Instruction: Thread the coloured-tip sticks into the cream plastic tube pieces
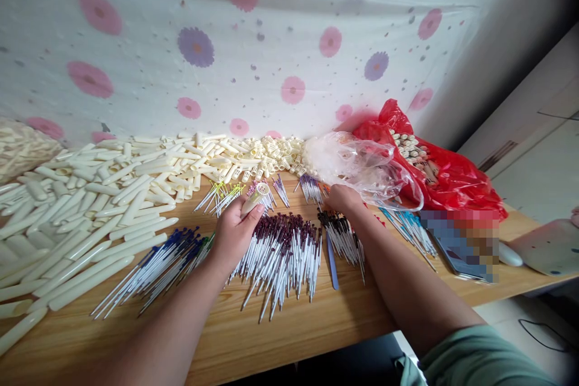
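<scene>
My left hand (pixel 235 230) is closed around a cream plastic pen barrel (pixel 257 198), whose round end with small holes faces up toward me. My right hand (pixel 344 199) is farther right, fingers bent and pinched down among the refills; what they hold is hidden. Just below it lie black-ended pen refills (pixel 344 235). Between my arms spreads a large heap of white refills with dark maroon ends (pixel 284 247). Blue-ended refills (pixel 158 259) lie left of my left forearm. Behind the hands are yellow-ended refills (pixel 221 196) and purple-ended refills (pixel 311 189).
Cream pen barrels (pixel 104 211) cover the table's left side, with small cream parts (pixel 275 154) at the back. A clear plastic bag (pixel 353 163) and a red bag (pixel 465 187) stand at back right. Teal-ended refills (pixel 407 226) lie near a phone (pixel 452 247). A purple strip (pixel 332 262) lies mid-table.
</scene>
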`<state>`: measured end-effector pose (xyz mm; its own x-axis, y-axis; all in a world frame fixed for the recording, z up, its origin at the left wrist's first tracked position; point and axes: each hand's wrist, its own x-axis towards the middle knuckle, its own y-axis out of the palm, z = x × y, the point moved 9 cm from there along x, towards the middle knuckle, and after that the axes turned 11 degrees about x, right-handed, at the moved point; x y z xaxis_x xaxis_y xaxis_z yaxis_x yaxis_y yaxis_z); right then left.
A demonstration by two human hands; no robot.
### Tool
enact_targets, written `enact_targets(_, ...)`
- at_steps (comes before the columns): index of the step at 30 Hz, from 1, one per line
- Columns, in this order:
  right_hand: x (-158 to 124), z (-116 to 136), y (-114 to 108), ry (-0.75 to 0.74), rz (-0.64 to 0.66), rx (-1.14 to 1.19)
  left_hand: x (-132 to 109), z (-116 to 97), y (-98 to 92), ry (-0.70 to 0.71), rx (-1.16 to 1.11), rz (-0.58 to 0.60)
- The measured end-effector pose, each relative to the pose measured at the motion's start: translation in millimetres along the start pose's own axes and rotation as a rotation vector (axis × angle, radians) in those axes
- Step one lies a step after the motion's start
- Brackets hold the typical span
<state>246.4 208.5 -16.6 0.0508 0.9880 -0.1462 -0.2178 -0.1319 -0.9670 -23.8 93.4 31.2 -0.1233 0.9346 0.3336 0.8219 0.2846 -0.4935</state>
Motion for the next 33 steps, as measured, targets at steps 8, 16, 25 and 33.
enact_targets(8,-4.9,2.8,-3.0,0.015,-0.035,-0.004,0.7,-0.9,4.7,0.03,0.022,0.021)
enact_targets(16,-4.4,-2.5,-2.6,0.075,-0.041,0.011,0.8,2.1,2.8,0.019,0.027,0.018)
enact_targets(25,-2.8,1.3,-3.0,0.059,-0.099,0.011,0.0,-0.9,4.1,0.013,0.042,0.023)
enact_targets(33,1.5,-3.6,-2.6,0.063,-0.085,0.029,0.8,2.7,3.4,0.011,0.029,0.027)
